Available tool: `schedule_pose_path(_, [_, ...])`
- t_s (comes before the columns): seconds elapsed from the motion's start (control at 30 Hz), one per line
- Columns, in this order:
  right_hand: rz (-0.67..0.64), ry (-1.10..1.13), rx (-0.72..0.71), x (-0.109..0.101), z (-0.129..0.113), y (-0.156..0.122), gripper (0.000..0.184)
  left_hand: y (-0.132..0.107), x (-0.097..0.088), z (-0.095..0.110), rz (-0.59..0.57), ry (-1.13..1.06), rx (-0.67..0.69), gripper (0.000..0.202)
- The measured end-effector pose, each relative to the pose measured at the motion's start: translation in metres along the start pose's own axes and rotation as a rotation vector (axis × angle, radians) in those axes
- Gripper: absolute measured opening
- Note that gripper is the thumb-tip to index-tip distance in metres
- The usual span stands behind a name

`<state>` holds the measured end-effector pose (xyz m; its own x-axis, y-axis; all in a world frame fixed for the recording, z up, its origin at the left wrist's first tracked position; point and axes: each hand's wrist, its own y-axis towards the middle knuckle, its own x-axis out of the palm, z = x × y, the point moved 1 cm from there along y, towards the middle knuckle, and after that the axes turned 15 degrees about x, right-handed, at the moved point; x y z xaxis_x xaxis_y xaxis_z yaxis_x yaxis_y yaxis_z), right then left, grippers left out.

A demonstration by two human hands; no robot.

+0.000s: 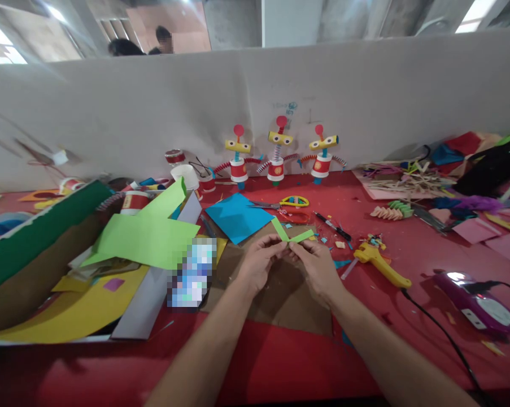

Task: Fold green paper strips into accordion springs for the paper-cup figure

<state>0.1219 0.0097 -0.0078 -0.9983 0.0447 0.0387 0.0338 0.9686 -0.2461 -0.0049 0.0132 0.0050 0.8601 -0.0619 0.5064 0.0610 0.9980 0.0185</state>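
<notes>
My left hand (258, 263) and my right hand (316, 264) meet at their fingertips over a brown cardboard sheet (280, 299). Both pinch two crossed green paper strips (289, 233), which stick up in a V above the fingers. A blue paper square (236, 216) lies just beyond my left hand. Scissors with yellow and red handles (291, 207) rest behind the strips. To the right of my right hand, a yellow glue gun (379, 263) lies on the red tabletop.
Three paper-cup robot figures (275, 155) stand against the white partition (255, 107). Green sheets (147, 234), yellow paper (74, 308) and a cardboard box (30, 254) fill the left. Paper scraps (407, 181) and a purple device (477, 299) with a black cable lie right. People sit beyond the partition.
</notes>
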Motion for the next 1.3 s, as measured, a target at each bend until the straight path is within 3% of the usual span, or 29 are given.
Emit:
schedule_pose_path(0.13, [-0.003,-0.015,-0.004,-0.001,0.002,0.000,0.025,0.001,-0.003,-0.002,0.004,0.077,-0.014,0.027])
schedule_pose_path(0.37, [-0.013,0.114,0.012,0.002,0.001,-0.002,0.021,0.002,-0.004,-0.004,-0.012,0.115,0.080,0.025])
schedule_pose_path(0.73, [0.051,-0.130,-0.165,-0.002,-0.004,-0.006,0.021,-0.001,0.001,0.000,0.028,0.079,0.036,0.024])
schedule_pose_path(0.93, [0.058,-0.162,-0.224,-0.001,-0.004,-0.006,0.016,0.004,-0.002,-0.002,0.092,-0.086,-0.065,0.018])
schedule_pose_path(1.1, [0.006,-0.160,-0.241,0.003,0.000,-0.007,0.035,0.003,-0.005,-0.003,0.123,-0.231,-0.198,0.016])
schedule_pose_path(1.3, [-0.006,-0.153,-0.257,0.004,-0.002,-0.011,0.027,-0.001,-0.002,0.000,0.065,-0.350,-0.283,0.012])
